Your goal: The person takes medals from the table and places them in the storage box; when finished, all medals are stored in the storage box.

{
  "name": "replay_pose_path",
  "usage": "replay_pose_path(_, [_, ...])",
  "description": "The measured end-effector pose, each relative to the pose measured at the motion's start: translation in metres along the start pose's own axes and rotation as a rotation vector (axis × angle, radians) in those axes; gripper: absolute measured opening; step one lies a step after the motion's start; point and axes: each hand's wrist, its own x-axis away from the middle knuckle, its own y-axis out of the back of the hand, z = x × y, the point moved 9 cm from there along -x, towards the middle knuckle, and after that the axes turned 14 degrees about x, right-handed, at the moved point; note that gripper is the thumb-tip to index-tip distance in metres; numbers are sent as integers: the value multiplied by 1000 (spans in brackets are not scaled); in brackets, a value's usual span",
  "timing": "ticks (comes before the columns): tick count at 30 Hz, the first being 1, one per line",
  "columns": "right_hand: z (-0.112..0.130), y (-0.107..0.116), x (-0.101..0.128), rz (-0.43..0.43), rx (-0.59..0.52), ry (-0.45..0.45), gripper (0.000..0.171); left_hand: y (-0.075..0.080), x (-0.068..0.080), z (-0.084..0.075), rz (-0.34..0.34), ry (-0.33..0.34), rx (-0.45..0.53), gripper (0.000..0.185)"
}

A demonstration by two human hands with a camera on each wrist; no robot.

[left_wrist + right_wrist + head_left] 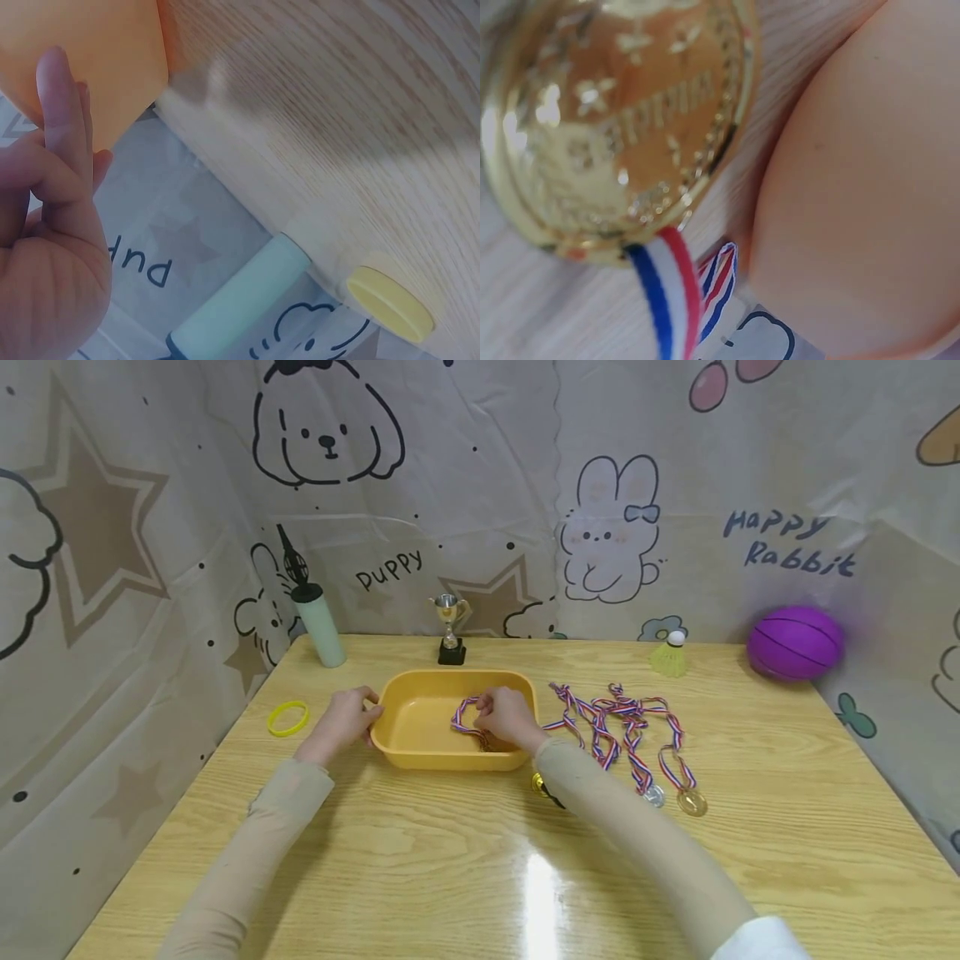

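Note:
A yellow plastic basin (420, 761) stands mid-table. My left hand (347, 720) holds its left rim; in the left wrist view, fingers (61, 112) lie against the basin's outer wall. Inside the basin, my right hand (508, 717) pinches the striped ribbon of a medal (486, 743), whose disc lies near the front wall, partly hidden. A gold medal (622, 127) with a red, white and blue ribbon (671, 292) fills much of the right wrist view, outside the basin. My right hand is out of that view.
Right of the basin lie several tangled medal ribbons (600, 727), with a silver medal (654, 795) and gold medal (692, 802). Around them are a trophy (450, 631), pale green pump (321, 627), yellow ring (288, 718), shuttlecock (670, 656) and purple ball (797, 643).

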Motion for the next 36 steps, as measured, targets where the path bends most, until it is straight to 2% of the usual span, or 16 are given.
replay_pose_path(10, [-2, 24, 7, -81, -217, 68, 37, 5, -1, -6, -20, -4, 10, 33])
replay_pose_path(16, [-22, 47, 24, -51, -272, 45, 37, 4, 3, -2, -13, -17, -25, 32])
replay_pose_path(23, [-72, 74, 46, 0, -261, -4, 41, 3, 5, -3, -26, -43, -36, 32])
replay_pose_path(28, [-127, 94, 67, 21, -249, -79, 44, 1, 2, -4, -23, -47, -27, 32])
replay_pose_path(36, [-207, 124, 102, 0, -159, -198, 51, -2, 0, -4, -24, -19, -21, 32])
